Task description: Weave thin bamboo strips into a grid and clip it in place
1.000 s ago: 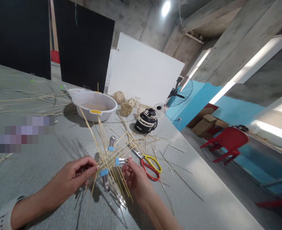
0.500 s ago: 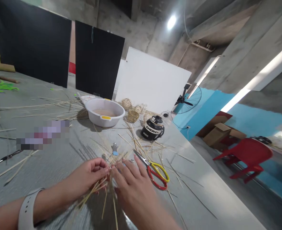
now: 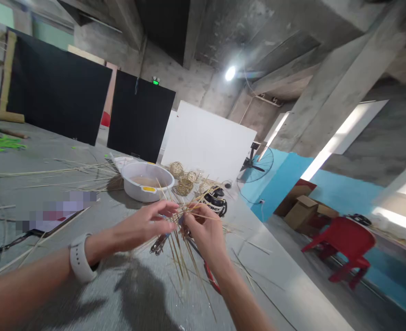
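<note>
My right hand (image 3: 205, 232) pinches a bundle of crossed thin bamboo strips (image 3: 179, 257) near the middle, holding it up off the table. The strips fan out in several directions. My left hand (image 3: 153, 225) is at the left side of the bundle, thumb and fingers apart; whether its fingertips touch the strips I cannot tell. Metal clips (image 3: 159, 244) with a bit of blue hang below the crossing. Behind my right forearm, the red handle of the scissors (image 3: 211, 279) shows; the rest is mostly hidden.
A white basin (image 3: 134, 186) of water stands ahead, woven balls (image 3: 176, 170) beside it. A black bottle (image 3: 220, 202) is partly behind my right hand. Loose strips lie around the grey table (image 3: 96, 257). A red chair (image 3: 347, 241) stands to the right.
The strips have been lifted off the table and tilted up. My right hand has gone from lying flat to pinching them; my left hand has loosened its pinch. The view has shifted.
</note>
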A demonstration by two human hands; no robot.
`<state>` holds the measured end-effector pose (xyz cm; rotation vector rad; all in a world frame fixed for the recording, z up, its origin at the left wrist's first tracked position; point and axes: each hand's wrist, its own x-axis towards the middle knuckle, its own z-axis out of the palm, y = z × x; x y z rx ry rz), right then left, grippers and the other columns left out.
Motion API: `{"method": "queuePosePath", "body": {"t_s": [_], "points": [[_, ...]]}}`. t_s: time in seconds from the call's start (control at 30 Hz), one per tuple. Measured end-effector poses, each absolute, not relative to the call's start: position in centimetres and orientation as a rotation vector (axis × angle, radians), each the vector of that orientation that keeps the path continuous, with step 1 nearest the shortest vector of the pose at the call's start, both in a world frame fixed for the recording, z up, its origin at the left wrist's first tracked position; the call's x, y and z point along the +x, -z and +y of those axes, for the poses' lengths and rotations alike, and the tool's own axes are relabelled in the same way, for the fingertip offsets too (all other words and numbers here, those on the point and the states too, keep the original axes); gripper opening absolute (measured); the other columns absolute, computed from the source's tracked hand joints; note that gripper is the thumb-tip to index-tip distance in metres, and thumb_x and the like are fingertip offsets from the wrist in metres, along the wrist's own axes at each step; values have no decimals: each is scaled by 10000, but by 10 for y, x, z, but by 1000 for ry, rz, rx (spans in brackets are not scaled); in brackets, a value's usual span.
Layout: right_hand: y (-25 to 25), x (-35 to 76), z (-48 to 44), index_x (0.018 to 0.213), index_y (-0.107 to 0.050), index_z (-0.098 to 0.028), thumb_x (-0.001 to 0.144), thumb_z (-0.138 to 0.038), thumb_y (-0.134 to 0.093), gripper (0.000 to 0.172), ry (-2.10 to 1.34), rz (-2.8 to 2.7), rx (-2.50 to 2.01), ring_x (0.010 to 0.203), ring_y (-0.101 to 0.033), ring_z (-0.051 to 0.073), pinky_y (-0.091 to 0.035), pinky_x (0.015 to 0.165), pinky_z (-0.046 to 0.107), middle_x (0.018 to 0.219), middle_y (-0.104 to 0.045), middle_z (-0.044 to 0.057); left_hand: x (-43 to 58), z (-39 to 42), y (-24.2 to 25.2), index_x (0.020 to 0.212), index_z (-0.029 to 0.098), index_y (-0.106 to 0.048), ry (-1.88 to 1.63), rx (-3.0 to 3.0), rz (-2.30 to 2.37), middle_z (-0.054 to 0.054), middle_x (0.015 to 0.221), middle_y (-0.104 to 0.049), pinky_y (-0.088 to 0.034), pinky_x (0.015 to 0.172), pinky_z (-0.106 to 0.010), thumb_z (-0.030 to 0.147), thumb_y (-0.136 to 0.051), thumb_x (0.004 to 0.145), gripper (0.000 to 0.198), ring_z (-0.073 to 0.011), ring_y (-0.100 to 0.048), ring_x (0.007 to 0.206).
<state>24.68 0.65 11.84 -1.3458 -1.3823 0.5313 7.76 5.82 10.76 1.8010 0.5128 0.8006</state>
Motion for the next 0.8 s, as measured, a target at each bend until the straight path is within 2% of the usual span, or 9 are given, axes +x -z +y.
{"method": "queuePosePath", "body": {"t_s": [0.1, 0.17, 0.23, 0.33, 0.43, 0.57, 0.67, 0.8], "points": [[-122, 242, 7, 906, -588, -161, 702, -294, -623, 247, -641, -1295, -1377, 557, -605, 158, -480, 505, 260, 656, -620, -7, 84, 50, -105, 1326, 276, -463, -815, 1845, 483, -74, 1377, -509, -374, 1042, -416, 432, -704, 752, 642, -309, -463, 1256], [-123, 239, 2, 979, -600, -153, 693, -326, -648, 338, -739, -1282, -1342, 635, -639, 175, -514, 575, 284, 717, -652, 12, 82, 50, -105, 1285, 253, -486, -819, 1808, 446, -91, 1335, -541, -394, 1022, -416, 433, -695, 767, 587, -303, -492, 1228], [-123, 237, -3, 1004, -627, -147, 732, -351, -612, 340, -843, -1263, -1295, 706, -650, 176, -525, 634, 293, 787, -677, 37, 75, 56, -104, 1195, 224, -540, -769, 1741, 396, -91, 1262, -590, -405, 1009, -405, 416, -677, 791, 468, -284, -523, 1199], [-118, 242, -7, 1017, -653, -145, 780, -358, -546, 336, -931, -1276, -1338, 667, -630, 163, -504, 566, 276, 822, -679, 51, 61, 69, -97, 1153, 238, -570, -597, 1628, 337, -50, 1179, -643, -407, 1001, -378, 327, -699, 783, 402, -248, -551, 1174], [-110, 249, -4, 1017, -672, -155, 788, -327, -551, 311, -626, -1447, -1459, 677, -601, 169, -457, 551, 269, 799, -655, 47, 51, 78, -86, 1177, 251, -576, -545, 1509, 408, -30, 1078, -683, -454, 925, -359, 288, -719, 761, 442, -223, -607, 1071], [-109, 256, 0, 1000, -690, -162, 838, -282, -537, 253, -170, -1789, -1436, 892, -591, 216, -454, 765, 339, 949, -660, 88, 46, 87, -81, 1200, 234, -571, -569, 1485, 453, -35, 1023, -687, -480, 879, -352, 270, -736, 744, 487, -201, -628, 988], [-118, 257, 2, 994, -688, -158, 852, -277, -564, 222, -116, -1991, -1474, 942, -598, 237, -431, 822, 366, 980, -687, 98, 47, 96, -91, 1184, 221, -585, -575, 1586, 454, -49, 1004, -698, -471, 880, -348, 277, -727, 749, 462, -206, -630, 988], [-131, 255, 9, 828, -708, -182, 850, -182, -555, 155, -208, -2064, -1588, 771, -629, 191, -429, 704, 304, 809, -719, 45, 49, 110, -112, 1187, 243, -575, -498, 1742, 410, -47, 1047, -701, -456, 859, -326, 263, -692, 768, 435, -204, -633, 979]]}}
